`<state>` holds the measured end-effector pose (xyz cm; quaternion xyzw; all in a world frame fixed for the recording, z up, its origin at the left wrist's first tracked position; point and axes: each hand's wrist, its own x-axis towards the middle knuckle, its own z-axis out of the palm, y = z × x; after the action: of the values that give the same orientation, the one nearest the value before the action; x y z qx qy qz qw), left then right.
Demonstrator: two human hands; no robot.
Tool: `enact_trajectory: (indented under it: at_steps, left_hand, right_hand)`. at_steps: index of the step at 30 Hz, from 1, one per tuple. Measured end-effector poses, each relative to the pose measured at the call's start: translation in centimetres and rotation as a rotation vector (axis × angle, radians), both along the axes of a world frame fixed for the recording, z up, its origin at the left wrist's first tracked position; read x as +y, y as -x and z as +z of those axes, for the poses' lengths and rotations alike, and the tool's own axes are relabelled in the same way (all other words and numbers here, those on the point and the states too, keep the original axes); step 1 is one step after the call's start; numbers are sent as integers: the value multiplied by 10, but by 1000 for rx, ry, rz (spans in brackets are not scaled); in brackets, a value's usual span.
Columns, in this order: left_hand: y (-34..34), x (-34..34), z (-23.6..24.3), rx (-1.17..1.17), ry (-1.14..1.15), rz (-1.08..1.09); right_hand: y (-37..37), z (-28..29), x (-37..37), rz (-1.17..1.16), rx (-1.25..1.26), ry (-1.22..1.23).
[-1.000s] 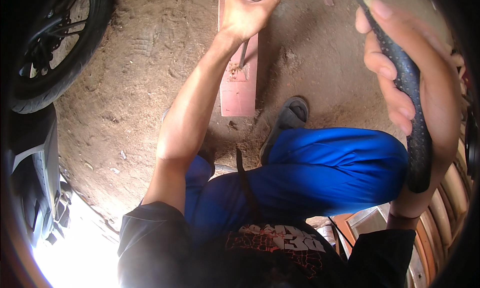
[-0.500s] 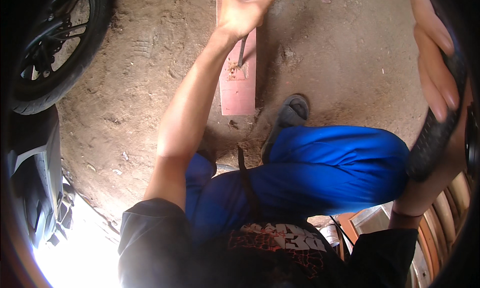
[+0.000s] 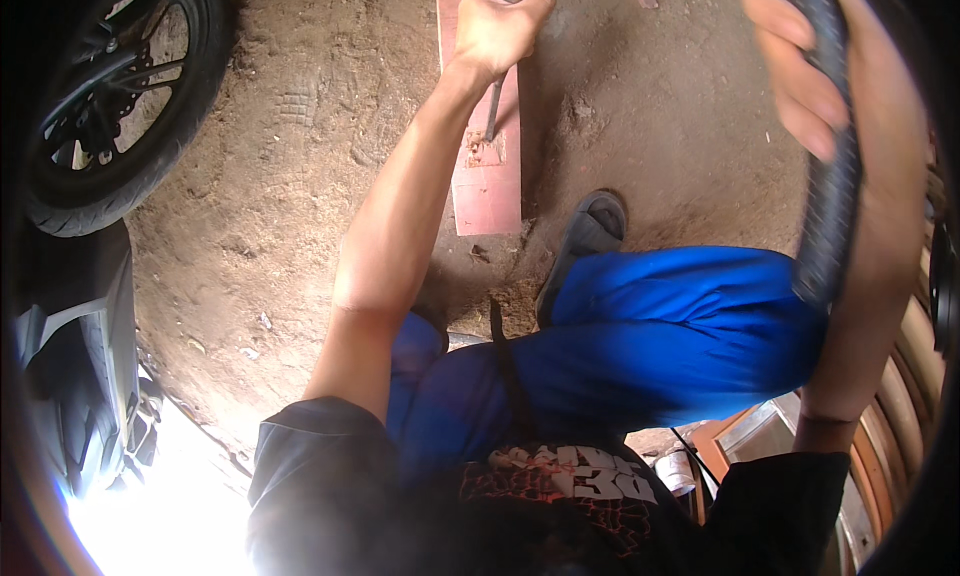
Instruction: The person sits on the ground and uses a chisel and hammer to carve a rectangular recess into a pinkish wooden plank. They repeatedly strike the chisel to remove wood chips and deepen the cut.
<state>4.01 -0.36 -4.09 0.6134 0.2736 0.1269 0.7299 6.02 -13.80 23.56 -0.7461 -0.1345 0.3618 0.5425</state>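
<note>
Glare blows out btm L, rim v. dk.

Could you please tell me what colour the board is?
The board is pink; it shows best in the head view.

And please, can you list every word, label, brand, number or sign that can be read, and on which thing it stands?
Black shirt: large pale print, partly distorted; I do not copy its wording.
Tyre: no readable marking.
Pink board: no readable lettering.
Black handle: none readable.
</note>
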Motion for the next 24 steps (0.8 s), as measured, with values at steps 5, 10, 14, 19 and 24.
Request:
enact_trajectory:
  at_steps: [5,10,14,19,24]
  left_hand:
    - [3,1,3,50,-22,-43]
    - [10,8,3,69,-18,9]
    - [-8,-7,3,0,60,-12]
    - [5,13,-8,59,61,10]
    - [-1,4,2,83,4,36]
  right_hand:
    - [-3,12,23,-119,321,416]
    - [-25,3,9,-94,294,116]
    - [-21,-9,5,-138,146,62]
    - [-59,-23,-2,138,700,52]
    - [-29,-4,18,-106,246,67]
